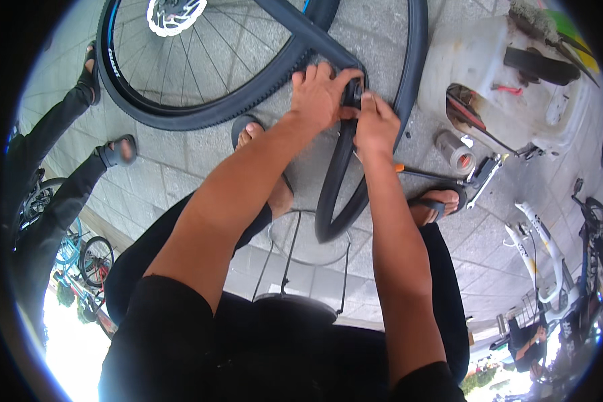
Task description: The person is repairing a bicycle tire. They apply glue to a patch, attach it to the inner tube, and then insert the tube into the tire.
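A black inner tube (342, 167) hangs in a long loop between my legs, its lower bend near the paving. My left hand (317, 96) has its thumb and a finger closed around the tube at the upper stretch, the other fingers resting bent beside it. Close against it on the right, my right hand (378, 124) pinches the same stretch with thumb and fingertips. What lies between the fingertips is too small to make out. To the upper left, a bicycle wheel (181, 120) with a knobbly black tyre and a silver brake disc (175, 15) lies on the ground.
A cut-open white plastic container (465, 57) with tools stands at the upper right. Near it are a clear jar (454, 151), an orange-handled tool (400, 168) and a metal wrench (484, 184). A person's legs (63, 194) stand at left; a white bicycle frame (546, 261) is at right.
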Motion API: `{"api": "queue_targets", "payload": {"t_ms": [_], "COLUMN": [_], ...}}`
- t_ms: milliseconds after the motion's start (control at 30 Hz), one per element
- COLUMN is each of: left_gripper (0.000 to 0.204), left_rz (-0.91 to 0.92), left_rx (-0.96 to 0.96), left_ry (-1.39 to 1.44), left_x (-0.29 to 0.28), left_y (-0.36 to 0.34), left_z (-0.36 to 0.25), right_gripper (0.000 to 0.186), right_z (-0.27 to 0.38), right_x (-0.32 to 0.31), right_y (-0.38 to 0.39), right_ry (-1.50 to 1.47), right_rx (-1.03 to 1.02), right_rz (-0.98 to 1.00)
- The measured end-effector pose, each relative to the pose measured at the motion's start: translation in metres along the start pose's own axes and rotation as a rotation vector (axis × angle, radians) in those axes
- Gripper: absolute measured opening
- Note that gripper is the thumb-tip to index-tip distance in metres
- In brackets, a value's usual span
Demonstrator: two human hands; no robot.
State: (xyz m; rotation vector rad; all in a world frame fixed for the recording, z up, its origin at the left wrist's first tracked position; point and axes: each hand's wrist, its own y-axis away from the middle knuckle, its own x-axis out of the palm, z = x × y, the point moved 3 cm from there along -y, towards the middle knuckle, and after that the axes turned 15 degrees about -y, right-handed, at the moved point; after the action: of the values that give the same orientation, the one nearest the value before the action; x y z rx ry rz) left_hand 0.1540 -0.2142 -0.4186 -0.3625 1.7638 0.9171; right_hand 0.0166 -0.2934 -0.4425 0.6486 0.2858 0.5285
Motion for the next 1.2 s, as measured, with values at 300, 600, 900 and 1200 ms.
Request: {"api": "queue_targets", "payload": {"t_ms": [300, 600, 900, 1200], "left_gripper": [0.084, 0.082, 0.083, 0.082], "left_rz": [0.091, -0.006, -0.048, 0.001], "left_rx": [-0.019, -0.006, 0.0, 0.009], "left_ry": [-0.025, -0.021, 0.004, -0.01], "left_x": [-0.006, -0.002, -0.003, 0.0], "left_y": [0.002, 0.0, 0.001, 0.002], "left_z": [-0.003, -0.001, -0.001, 0.0], "right_gripper": [0.033, 0.028, 0.032, 0.033], "right_z": [0.031, 0.015, 0.036, 0.017], "right_x": [0.003, -0.009, -0.003, -0.002], "right_y": [0.008, -0.001, 0.012, 0.001], "right_ry": [-0.095, 0.036, -0.072, -0.111], "right_rx": [-0.055, 0.056, 0.287, 0.145], "right_rz": [0.041, 0.047, -0.026, 0.058]}}
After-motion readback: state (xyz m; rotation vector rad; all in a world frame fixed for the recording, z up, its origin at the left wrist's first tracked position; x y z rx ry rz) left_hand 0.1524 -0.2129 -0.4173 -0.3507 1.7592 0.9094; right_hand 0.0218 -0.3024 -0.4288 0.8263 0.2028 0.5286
